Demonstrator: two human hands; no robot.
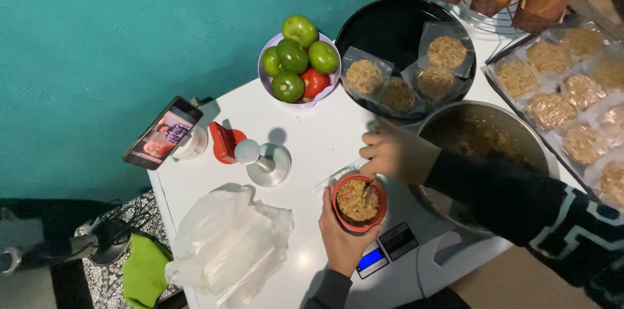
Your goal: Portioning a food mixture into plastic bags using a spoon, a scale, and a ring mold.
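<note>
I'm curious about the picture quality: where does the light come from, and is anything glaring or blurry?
Head view: light falls from above, casting soft shadows left of the metal press and plastic bags; a mild glare spot on the white table; the right hand over the red bowl is slightly blurred; edges darken at lower left.

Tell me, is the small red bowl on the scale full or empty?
Nearly full: the red bowl, steadied by the left hand, holds a grainy mix close to its rim; the right hand works a utensil in it.
</note>
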